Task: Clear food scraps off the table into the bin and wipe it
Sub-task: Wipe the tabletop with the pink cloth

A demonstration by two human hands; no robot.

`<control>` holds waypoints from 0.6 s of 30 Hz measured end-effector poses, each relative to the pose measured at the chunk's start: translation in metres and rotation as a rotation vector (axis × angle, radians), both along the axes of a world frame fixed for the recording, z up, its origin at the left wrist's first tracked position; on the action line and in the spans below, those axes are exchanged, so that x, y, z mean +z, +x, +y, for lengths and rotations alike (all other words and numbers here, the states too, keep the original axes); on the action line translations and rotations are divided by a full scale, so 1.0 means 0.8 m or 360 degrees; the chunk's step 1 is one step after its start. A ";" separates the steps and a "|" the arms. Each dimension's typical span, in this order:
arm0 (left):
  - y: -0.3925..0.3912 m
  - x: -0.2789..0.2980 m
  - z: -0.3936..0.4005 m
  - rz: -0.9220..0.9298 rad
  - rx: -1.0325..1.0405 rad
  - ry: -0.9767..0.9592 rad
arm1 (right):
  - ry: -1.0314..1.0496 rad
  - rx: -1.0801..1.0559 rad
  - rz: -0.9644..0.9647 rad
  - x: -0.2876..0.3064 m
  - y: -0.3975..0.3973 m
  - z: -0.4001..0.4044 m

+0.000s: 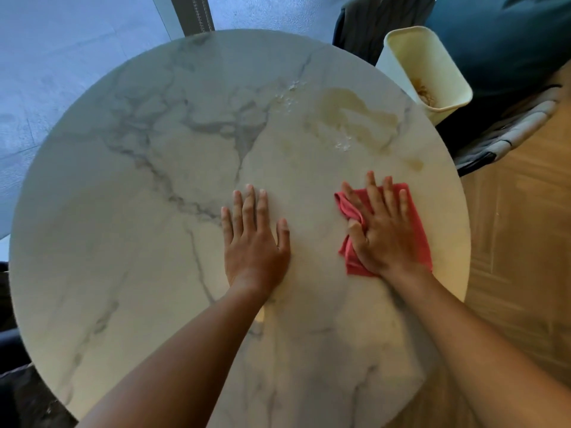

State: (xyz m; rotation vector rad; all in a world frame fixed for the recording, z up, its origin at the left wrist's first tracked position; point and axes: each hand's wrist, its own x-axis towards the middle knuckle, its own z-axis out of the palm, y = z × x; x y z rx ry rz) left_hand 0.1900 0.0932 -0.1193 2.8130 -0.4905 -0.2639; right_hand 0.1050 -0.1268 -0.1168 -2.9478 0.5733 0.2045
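Note:
A round white marble table (pixel 129 186) fills the view. My right hand (pixel 381 230) presses flat, fingers spread, on a red cloth (pixel 417 230) near the table's right edge. My left hand (pixel 255 239) rests flat on the bare marble to the left of it. A yellowish smear (pixel 355 115) and small white crumbs (pixel 290 94) lie on the far right part of the top. A cream bin (pixel 398 66) stands beyond the table's far right edge, with brownish scraps (pixel 425 92) inside.
A chair with grey and black upholstery (pixel 506 134) stands to the right of the bin, and dark fabric (pixel 370 23) hangs behind it. Wooden floor (pixel 519 242) runs along the right. Grey floor (pixel 46 72) lies at the left.

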 end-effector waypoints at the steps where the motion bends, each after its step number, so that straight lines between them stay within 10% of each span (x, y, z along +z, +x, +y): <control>1: 0.000 0.001 0.000 0.0004 -0.0001 0.0005 | 0.0010 -0.0087 -0.0013 -0.002 0.016 -0.001; 8: 0.000 0.001 -0.002 0.0001 0.0022 0.0009 | 0.0088 0.0058 -0.0041 -0.006 0.133 0.047; 18: -0.002 0.021 -0.011 -0.0117 0.0268 -0.0637 | 0.0591 0.0727 -0.0219 0.019 0.027 0.037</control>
